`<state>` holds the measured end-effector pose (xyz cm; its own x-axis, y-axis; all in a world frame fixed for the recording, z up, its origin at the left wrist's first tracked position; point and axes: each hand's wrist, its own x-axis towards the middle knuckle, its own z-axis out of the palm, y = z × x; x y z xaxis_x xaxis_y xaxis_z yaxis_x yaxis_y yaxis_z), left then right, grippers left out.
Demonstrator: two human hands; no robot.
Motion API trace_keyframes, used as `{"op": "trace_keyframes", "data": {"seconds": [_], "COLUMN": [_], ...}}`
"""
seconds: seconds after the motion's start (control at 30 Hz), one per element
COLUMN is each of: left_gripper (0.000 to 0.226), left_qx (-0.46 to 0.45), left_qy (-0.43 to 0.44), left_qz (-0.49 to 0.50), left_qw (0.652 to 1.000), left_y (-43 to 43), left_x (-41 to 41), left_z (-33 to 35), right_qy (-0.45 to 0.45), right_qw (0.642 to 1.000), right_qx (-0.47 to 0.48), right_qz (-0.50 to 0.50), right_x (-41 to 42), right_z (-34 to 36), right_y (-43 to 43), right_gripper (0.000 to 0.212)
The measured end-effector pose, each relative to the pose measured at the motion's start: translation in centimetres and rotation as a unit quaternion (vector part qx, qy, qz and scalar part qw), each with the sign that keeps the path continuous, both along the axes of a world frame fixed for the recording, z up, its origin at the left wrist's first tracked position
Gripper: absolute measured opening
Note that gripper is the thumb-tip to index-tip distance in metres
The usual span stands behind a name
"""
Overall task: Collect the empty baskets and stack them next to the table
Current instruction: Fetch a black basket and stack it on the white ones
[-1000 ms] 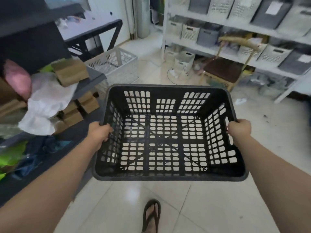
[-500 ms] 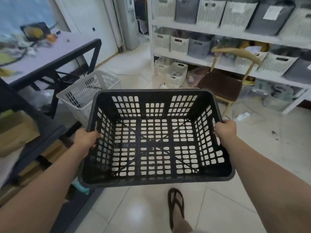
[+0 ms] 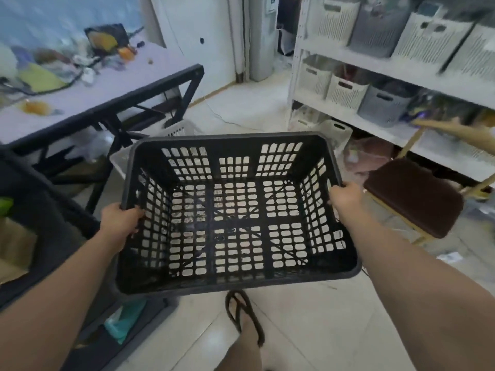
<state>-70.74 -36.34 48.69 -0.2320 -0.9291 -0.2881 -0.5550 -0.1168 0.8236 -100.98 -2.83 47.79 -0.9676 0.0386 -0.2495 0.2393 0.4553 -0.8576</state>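
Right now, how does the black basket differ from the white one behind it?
The black basket is dark and gripped in the air by left hand and right hand; the white basket is pale and sits low by the table, mostly hidden. Both have slotted walls.

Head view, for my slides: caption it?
Left hand and right hand hold an empty black basket near the table.
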Motion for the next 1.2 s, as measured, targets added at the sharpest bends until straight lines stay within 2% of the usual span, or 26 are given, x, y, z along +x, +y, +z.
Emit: {"op": "trace_keyframes", "data": {"seconds": [0.2, 0.5, 0.7, 0.97, 1.1, 1.2], "left_gripper": [0.042, 0.033, 0.032, 0.011, 0.010, 0.009], "left_qx": [-0.004, -0.010, -0.003, 0.007, 0.060, 0.083], "left_qy": [0.007, 0.011, -0.013, -0.005, 0.009, 0.001], "left_qz": [0.064, 0.177, 0.268, 0.348, 0.365, 0.370], "left_qw": [0.998, 0.984, 0.963, 0.938, 0.929, 0.925], "left_y": [-7.9, -20.7, -27.4, -34.1, -38.8, -43.0], "left_x": [-5.1, -9.7, -13.3, -16.6, -17.2, -17.2], "left_z": [-0.2, 1.1, 0.4, -1.6, -3.9, -6.0], "right_qy": [0.004, 0.023, -0.034, -0.084, -0.103, -0.118], "right_qw": [0.997, 0.982, 0.964, 0.938, 0.923, 0.924], "right_qx": [-0.001, -0.003, -0.020, -0.019, 0.007, 0.026], "right_qz": [0.076, 0.185, 0.264, 0.337, 0.370, 0.363], "right_x": [-9.4, -20.1, -26.6, -31.3, -32.7, -33.1], "right_z": [0.3, 2.3, 1.3, 1.6, -0.7, -2.5], "right_y": [-13.4, -33.6, -47.4, -61.4, -66.3, -69.2], "right_gripper": [0.015, 0.018, 0.018, 0.020, 0.030, 0.031]}}
